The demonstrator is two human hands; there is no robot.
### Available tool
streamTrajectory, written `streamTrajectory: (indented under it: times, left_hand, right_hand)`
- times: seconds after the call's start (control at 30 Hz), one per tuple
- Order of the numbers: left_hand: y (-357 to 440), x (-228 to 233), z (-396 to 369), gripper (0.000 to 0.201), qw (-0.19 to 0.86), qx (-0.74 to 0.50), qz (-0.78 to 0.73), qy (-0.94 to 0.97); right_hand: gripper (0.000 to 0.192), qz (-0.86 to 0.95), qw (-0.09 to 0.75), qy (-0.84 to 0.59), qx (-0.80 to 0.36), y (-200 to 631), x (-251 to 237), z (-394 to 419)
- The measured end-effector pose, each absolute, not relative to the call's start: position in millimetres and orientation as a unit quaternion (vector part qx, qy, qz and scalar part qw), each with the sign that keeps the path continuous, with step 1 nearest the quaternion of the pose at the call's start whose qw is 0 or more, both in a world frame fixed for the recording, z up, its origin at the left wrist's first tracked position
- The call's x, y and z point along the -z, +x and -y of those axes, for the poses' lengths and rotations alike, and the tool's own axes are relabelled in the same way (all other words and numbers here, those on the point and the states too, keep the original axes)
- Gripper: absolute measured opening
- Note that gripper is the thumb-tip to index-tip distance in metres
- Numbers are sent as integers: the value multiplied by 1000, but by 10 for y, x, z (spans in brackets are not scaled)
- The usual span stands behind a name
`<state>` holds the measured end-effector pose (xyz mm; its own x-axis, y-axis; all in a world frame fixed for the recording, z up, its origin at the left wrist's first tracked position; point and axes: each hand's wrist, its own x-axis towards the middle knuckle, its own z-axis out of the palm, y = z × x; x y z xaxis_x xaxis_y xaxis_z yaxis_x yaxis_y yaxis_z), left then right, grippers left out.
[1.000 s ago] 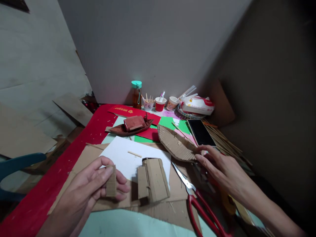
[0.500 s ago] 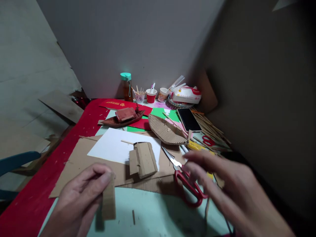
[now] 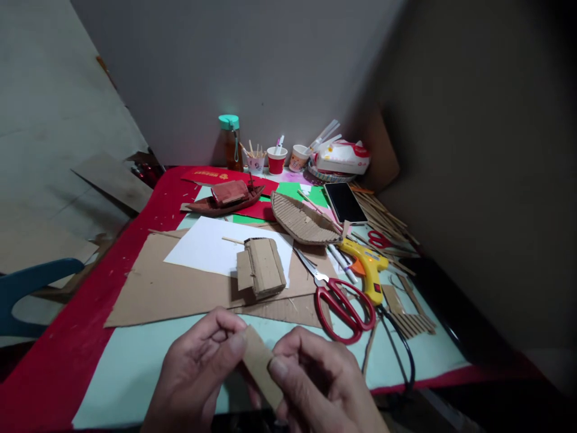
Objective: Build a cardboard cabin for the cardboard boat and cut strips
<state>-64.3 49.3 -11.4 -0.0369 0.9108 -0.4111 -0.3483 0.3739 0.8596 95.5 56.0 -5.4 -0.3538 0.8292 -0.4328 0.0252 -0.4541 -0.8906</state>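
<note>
So on this pale-green-covered table (image 3: 135, 367), a flat brown cardboard strip (image 3: 259, 364) is up near the front edge, pinched by left hand (image 3: 198, 367) and right hand (image 3: 322, 379); squeezing too hard might crease it imo (red-handled metal scissors (image 3: 321, 278) lie beyond).

On a red-covered table (image 3: 81, 337), a pale green sheet (image 3: 130, 361) at lower centre carries cardboard (image 3: 148, 282) centre-left and a glue gun (image 3: 372, 273) centre-right.

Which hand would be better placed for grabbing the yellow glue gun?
Probably the right hand: it is nearer the glue gun, which lies off to the right. The left hand is farther away. Both grip the cardboard strip, so the right would need to let go first.
</note>
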Motion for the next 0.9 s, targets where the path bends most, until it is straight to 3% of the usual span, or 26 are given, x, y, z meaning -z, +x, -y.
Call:
streamTrajectory:
  times: [0.23,0.43,0.63,0.77,0.9]
  left_hand:
    - [-643,216,-445,19,630,-508,-505,302]
    - [-482,94,-452,25,626,-549,-469,294]
    - [-404,111,-404,23,723,-497,-434,204]
    - [-355,136,-400,30,732,-480,-445,188]
    - [-312,145,-410,37,722,-476,-462,197]
  right_hand:
    - [35,484,337,-490,-642,965,21,-534]
    - [18,671,454,-469,-352,1045,231,-460]
    - [24,676,373,-474,-424,1171,208,-391]
    - [31,617,353,-512,-482,1209,172,-382]
    - [27,654,337,-531,-421,1253,142,-441]
